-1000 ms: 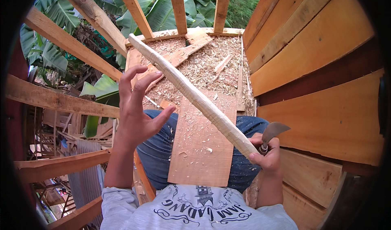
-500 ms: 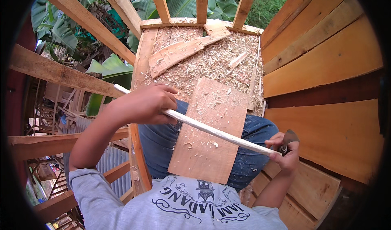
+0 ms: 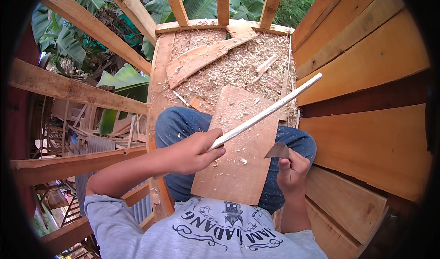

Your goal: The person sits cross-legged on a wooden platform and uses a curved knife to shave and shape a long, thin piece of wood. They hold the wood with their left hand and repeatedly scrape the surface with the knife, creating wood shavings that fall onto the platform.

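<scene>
A long, pale whittled stick (image 3: 268,111) slants up to the right, its lower end gripped in my left hand (image 3: 198,152). My right hand (image 3: 293,169) is closed round a knife (image 3: 277,150) with a short, broad dark blade that points left; the fist hides its handle. The blade is apart from the stick. Across my thighs lies a flat wooden board (image 3: 233,167) with a few shavings on it, below the stick and between both hands.
Wood shavings (image 3: 220,66) cover the floor ahead, with a loose plank (image 3: 206,59) and a thin white stick (image 3: 180,98) among them. Wooden slats (image 3: 78,87) stand at the left and far side; a board wall (image 3: 366,139) rises close on the right. Banana leaves show beyond.
The stick has swung from sloping down right to pointing up right. My right hand has let go of its end and moved down and left, and my left hand has moved lower.
</scene>
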`<state>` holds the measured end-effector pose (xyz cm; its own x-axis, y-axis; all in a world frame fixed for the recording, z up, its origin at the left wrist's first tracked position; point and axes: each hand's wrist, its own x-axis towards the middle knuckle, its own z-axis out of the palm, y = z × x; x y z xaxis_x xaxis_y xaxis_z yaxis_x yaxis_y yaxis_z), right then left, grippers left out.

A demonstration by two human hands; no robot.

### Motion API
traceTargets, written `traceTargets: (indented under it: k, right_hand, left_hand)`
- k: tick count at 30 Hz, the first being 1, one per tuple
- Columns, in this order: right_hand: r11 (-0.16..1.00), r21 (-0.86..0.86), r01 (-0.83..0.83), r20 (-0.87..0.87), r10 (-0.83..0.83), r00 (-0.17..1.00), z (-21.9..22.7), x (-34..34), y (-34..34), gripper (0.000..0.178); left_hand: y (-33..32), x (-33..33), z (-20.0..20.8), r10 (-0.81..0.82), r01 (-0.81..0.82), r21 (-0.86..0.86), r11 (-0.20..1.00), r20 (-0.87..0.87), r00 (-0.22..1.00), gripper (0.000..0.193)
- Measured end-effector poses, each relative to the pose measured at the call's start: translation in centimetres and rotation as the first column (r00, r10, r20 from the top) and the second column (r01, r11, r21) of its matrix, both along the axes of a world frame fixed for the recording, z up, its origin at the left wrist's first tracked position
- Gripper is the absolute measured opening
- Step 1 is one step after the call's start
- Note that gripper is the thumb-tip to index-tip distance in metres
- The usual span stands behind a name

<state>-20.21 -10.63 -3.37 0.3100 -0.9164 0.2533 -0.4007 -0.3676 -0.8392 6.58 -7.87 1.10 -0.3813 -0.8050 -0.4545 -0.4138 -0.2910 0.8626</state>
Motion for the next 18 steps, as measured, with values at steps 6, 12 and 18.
traceTargets:
  k: [6, 12, 18]
  right_hand:
    - [0.998, -0.043, -0.050, -0.204, 0.040, 0.978, -1.0, 2.1, 1.2, 0.052]
    - [0.973, -0.226, -0.049, -0.286, -0.018, 0.958, -0.8, 1.3, -0.1, 0.056]
    - [0.939, -0.237, 0.248, -0.197, -0.297, 0.934, -2.0, -1.3, -4.0, 0.062]
  left_hand:
    - [1.7, -3.9, -0.8, 0.135, -0.158, -0.183, 0.970, -0.136, 0.982, 0.009]
    - [3.4, -6.7, 0.4, 0.204, -0.242, -0.212, 0.947, -0.185, 0.961, 0.010]
    - [4.2, -7.3, 1.3, 0.262, -0.285, -0.037, 0.958, -0.297, 0.918, 0.009]
